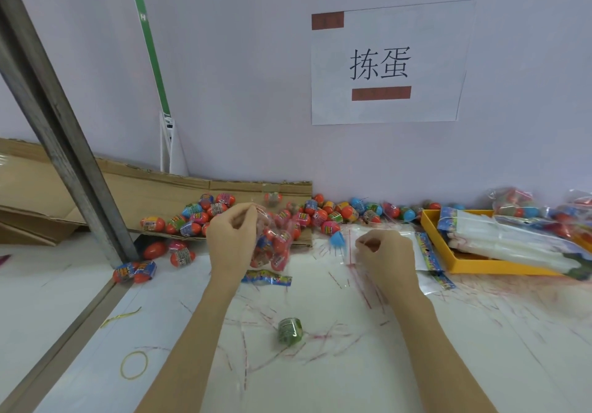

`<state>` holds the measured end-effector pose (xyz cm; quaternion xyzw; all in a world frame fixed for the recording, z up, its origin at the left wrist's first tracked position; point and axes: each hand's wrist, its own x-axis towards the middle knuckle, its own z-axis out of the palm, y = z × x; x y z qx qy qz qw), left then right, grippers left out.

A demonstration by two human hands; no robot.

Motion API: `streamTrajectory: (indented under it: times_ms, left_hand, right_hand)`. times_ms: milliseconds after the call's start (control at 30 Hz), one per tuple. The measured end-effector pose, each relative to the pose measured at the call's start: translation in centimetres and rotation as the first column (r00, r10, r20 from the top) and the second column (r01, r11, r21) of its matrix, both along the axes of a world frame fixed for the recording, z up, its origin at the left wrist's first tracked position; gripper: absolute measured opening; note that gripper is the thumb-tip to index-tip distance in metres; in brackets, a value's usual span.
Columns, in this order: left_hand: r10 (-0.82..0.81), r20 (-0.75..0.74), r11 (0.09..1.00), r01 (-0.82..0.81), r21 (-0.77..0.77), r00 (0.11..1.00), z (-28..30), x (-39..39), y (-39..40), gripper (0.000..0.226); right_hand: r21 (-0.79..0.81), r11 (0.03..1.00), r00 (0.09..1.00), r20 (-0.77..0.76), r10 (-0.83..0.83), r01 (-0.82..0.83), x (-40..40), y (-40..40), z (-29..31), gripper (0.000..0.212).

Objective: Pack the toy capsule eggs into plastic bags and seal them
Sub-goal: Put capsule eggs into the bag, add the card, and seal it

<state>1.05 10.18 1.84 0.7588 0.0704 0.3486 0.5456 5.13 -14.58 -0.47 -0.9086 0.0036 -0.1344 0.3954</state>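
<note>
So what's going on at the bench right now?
A person is bagging toy capsule eggs. The left hand grips the top of a clear plastic bag already holding several eggs, lifted just above the table. The right hand pinches something thin and blurred, perhaps a red strip, over the flat empty bags. Loose eggs lie along the wall, and a yellow tray sits at right.

Clear bag (272, 246) of red capsule eggs (upright), loose eggs (320, 212) behind
</note>
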Motion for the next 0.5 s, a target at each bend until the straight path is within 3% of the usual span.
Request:
streamTrajectory:
  times_ms: [133,233,367,500]
  left_hand:
    - [-0.056,-0.032,0.997,0.058,0.048,0.998,-0.1,0.1,-0.5,0.019]
    - [-0.107,-0.036,0.991,0.109,0.077,0.994,0.3,-0.2,-1.2,0.028]
    - [-0.158,-0.091,0.986,0.162,0.03,0.983,0.5,-0.3,-1.6,0.021]
    - [-0.193,-0.136,0.981,0.189,-0.036,0.972,0.6,-0.4,-1.8,0.02]
  right_hand:
    - [-0.05,0.998,0.996,-0.08,-0.036,0.032,0.2,-0.5,-0.1,0.011]
    - [-0.063,0.997,0.994,-0.098,-0.044,0.038,0.3,-0.5,-0.2,0.018]
    - [0.012,1.0,0.999,0.042,0.0,0.0,0.3,0.2,-0.4,0.029]
    - [0.047,0.988,0.981,0.136,0.139,-0.147,0.0,1.2,-0.3,0.031]
